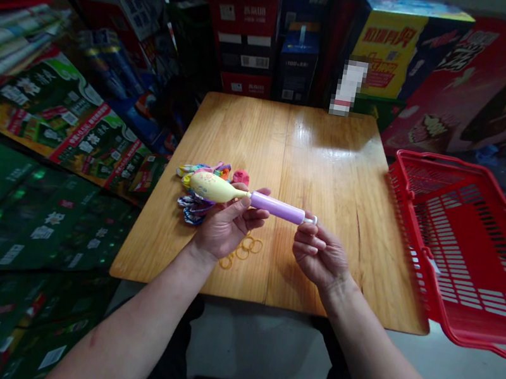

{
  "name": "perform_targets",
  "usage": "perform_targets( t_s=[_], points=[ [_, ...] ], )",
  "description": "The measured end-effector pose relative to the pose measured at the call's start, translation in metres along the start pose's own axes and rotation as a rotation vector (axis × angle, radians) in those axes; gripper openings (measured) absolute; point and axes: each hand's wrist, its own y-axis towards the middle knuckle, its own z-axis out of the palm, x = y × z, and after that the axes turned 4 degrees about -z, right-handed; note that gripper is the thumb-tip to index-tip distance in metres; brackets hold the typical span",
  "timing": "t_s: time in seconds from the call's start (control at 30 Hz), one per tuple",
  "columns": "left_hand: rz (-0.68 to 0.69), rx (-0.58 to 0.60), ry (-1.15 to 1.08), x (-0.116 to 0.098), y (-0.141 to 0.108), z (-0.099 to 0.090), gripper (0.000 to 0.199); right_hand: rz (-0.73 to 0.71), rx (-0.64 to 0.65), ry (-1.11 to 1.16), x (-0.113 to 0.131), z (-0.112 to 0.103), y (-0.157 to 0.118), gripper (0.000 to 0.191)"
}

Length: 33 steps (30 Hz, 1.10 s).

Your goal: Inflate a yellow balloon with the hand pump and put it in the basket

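Both forearms reach in from the lower edge toward the middle of the wooden counter [334, 164]. Left hand [228, 224] has its grip clamped around the front end of a lilac hand pump [278, 207], fingers pinching right where the neck of a pale yellow balloon [212, 187] sits over the nozzle. Right hand [319, 254] has its grip closed on the white plunger end [311, 220] at the pump's rear, thumb and fingertips together on it.

To do this step well, the left-hand pinch likely needs to stay tight on the balloon's neck so no air slips past the nozzle, while the right hand drives the plunger straight along the barrel's line rather than at an angle. Keeping the pump level above the counter would help the balloon fill without kinking at the neck.

That balloon is only partly filled: a long teardrop shape, cream-yellow with faint pastel print, pointing left, held just above the counter. Behind it lies a small heap of limp balloons [210, 173] in pink, blue and patterned colours. Several yellow rubber bands [243, 251] lie on the counter just beneath the left hand. A red shopping basket [464, 249] stands tilted at the counter's right edge.
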Motion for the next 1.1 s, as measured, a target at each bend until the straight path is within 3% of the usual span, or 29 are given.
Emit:
perform_targets(
  t_s=[0.17, 0.33, 0.43, 0.53, 0.63, 0.87, 1.1],
  points=[
    [-0.007, 0.012, -0.005, 0.002, -0.002, 0.003, 0.030, -0.068, 0.011, -0.129, 0.004, 0.001, 0.000, 0.007],
    [0.031, 0.014, -0.010, -0.005, -0.003, 0.006, 0.035, -0.104, -0.053, -0.119, 0.018, 0.001, -0.003, 0.008],
    [0.057, -0.016, -0.015, -0.012, -0.001, 0.004, 0.041, -0.151, -0.106, -0.172, 0.028, -0.001, -0.005, 0.008],
    [0.059, -0.049, -0.023, -0.016, 0.002, 0.000, 0.035, -0.202, -0.119, -0.287, 0.034, -0.004, -0.006, 0.007],
    [0.061, -0.064, -0.014, -0.014, 0.004, -0.002, 0.028, -0.187, -0.104, -0.296, 0.030, -0.004, -0.005, 0.006],
    [-0.030, -0.007, 0.010, 0.004, -0.005, 0.007, 0.030, -0.047, -0.060, -0.062, 0.005, 0.000, 0.000, 0.007],
    [0.009, -0.084, -0.007, -0.003, 0.000, 0.000, 0.029, -0.071, -0.038, -0.196, 0.011, 0.000, 0.000, 0.010]
  ],
)
